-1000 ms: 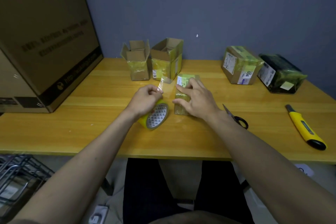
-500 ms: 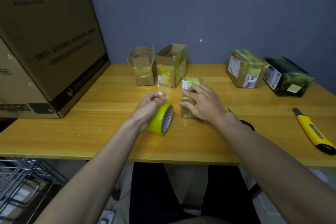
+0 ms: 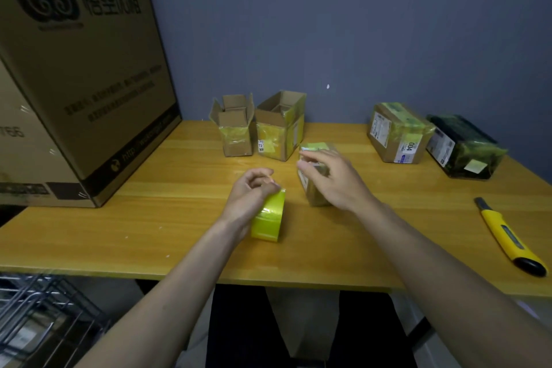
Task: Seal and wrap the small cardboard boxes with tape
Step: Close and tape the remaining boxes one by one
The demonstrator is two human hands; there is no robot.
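A small cardboard box (image 3: 313,200), partly wrapped in yellowish tape, stands on the wooden table (image 3: 179,218) in the middle. My right hand (image 3: 331,179) grips its top and side. A yellow tape roll (image 3: 268,216) stands on edge just left of the box. My left hand (image 3: 251,191) rests on the roll, its fingers curled and pinching at the roll's top edge. Any tape strip between roll and box is too faint to make out.
Two open small boxes (image 3: 237,128) (image 3: 280,125) stand behind my hands. A taped box (image 3: 398,136) and a dark wrapped package (image 3: 463,146) sit at the back right. A yellow utility knife (image 3: 507,236) lies right. A big carton (image 3: 80,69) fills the left.
My left hand turned the tape roll from showing its open core to showing its yellow outer face. My right hand stayed on the box. The head camera tilted up slightly.
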